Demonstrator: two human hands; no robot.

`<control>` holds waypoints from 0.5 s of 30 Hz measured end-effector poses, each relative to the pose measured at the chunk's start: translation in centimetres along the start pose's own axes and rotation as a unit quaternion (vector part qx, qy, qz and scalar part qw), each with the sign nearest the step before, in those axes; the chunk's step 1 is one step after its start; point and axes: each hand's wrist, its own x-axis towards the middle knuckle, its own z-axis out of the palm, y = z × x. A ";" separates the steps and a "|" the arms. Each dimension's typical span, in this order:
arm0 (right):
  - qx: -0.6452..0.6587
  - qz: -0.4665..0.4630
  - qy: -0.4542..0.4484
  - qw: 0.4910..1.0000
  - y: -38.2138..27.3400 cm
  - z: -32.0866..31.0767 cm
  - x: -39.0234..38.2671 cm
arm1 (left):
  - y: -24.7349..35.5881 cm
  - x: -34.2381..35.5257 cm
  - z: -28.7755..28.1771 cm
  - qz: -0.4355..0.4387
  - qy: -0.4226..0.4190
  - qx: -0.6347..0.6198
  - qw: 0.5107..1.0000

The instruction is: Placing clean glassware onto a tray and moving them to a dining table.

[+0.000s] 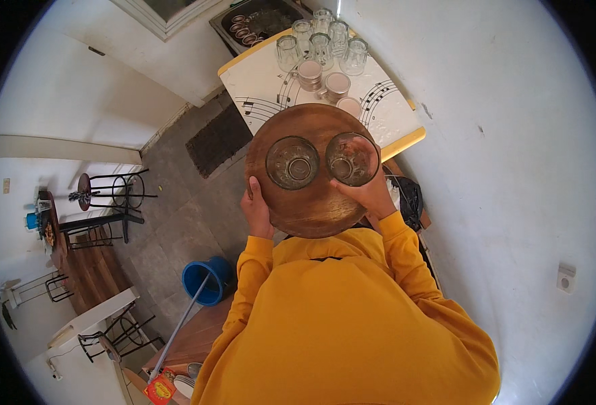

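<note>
A round brown wooden tray [298, 219] is held up in front of my body. My left hand [257, 210] grips its left edge, thumb on top and the fingers hidden underneath. Two clear glasses stand on the tray side by side, the left glass [292, 163] untouched. My right hand [372, 196] is closed round the right glass [352, 159] at the tray's right side. Its thumb lies along the near side of that glass, and fingers show faintly through the wall.
Beyond the tray, a white table [257, 94] with music-note print bears several upturned glass mugs [320, 48] and metallic cups [337, 84]. A sink [261, 23] adjoins it. A blue bucket [207, 278] with a pole stands at left. A white wall [500, 169] rises at right.
</note>
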 end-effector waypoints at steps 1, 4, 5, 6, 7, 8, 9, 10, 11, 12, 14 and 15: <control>0.000 0.000 0.002 1.000 -0.1 0.0 -0.1 | -0.1 0.2 0.0 -0.002 -0.012 -0.002 1.000; 0.039 0.028 0.008 0.999 -0.7 -0.2 -0.2 | -0.1 0.0 0.5 -0.001 -0.031 -0.003 1.000; 0.038 0.028 0.011 0.999 -1.0 -0.5 -0.2 | 0.0 -0.1 0.9 0.001 -0.036 -0.003 0.999; 0.036 0.029 0.015 0.999 -1.1 -0.8 -0.2 | 0.0 -0.2 1.1 0.001 -0.039 0.000 0.999; 0.037 0.029 0.019 0.999 -1.3 -1.2 -0.3 | -0.1 -0.3 1.4 -0.002 -0.042 0.004 0.999; 0.034 0.027 0.021 0.999 -1.4 -1.6 -0.4 | -0.2 -0.3 1.7 -0.005 -0.045 0.008 0.999; 0.030 0.024 0.024 0.999 -1.5 -2.0 -0.6 | -0.2 -0.4 2.1 -0.005 -0.049 0.011 0.999; 0.030 0.026 0.029 0.999 -1.4 -2.5 -0.7 | -0.3 -0.7 2.7 0.002 -0.051 0.013 0.999; 0.013 0.027 0.027 0.999 -1.4 -3.1 -0.9 | -0.4 -0.9 3.2 0.009 -0.053 0.015 0.998; -0.004 0.029 0.025 0.999 -1.3 -3.7 -1.1 | -0.7 -1.0 3.5 0.008 -0.057 0.019 0.998; -0.026 0.041 0.020 0.999 -1.7 -5.0 -1.6 | -1.4 -1.0 4.2 0.003 -0.071 0.012 0.997; -0.049 0.053 0.011 0.997 -1.9 -5.7 -1.9 | -1.7 -1.1 4.5 0.002 -0.075 0.014 0.997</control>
